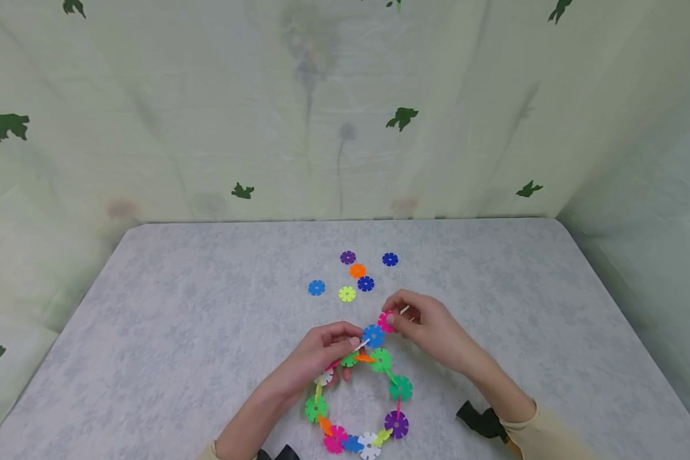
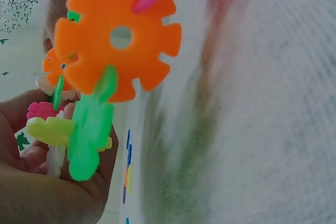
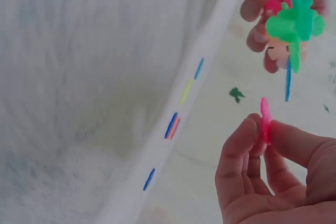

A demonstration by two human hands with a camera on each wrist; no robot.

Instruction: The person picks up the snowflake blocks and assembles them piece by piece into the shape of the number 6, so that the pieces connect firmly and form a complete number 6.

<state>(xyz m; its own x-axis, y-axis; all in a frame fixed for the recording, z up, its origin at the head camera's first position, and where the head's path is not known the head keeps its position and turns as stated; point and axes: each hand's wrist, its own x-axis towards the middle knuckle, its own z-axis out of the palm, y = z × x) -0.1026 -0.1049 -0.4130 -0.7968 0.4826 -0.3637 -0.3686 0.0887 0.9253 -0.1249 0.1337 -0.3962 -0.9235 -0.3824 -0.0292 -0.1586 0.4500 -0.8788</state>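
A closed ring of colourful notched plastic discs hangs from my left hand, whose thumb and fingers grip its upper left part. Green, purple and orange discs are among those slotted edge to edge. At the top of the ring a light blue disc sticks out beside a white one held at the left fingertips. My right hand pinches a single pink disc between thumb and fingers. In the right wrist view a small gap separates it from the light blue disc.
Loose discs lie flat on the grey table beyond the hands: purple, orange, dark blue, light blue and yellow. A pale curtain with green leaf shapes stands behind the table's far edge.
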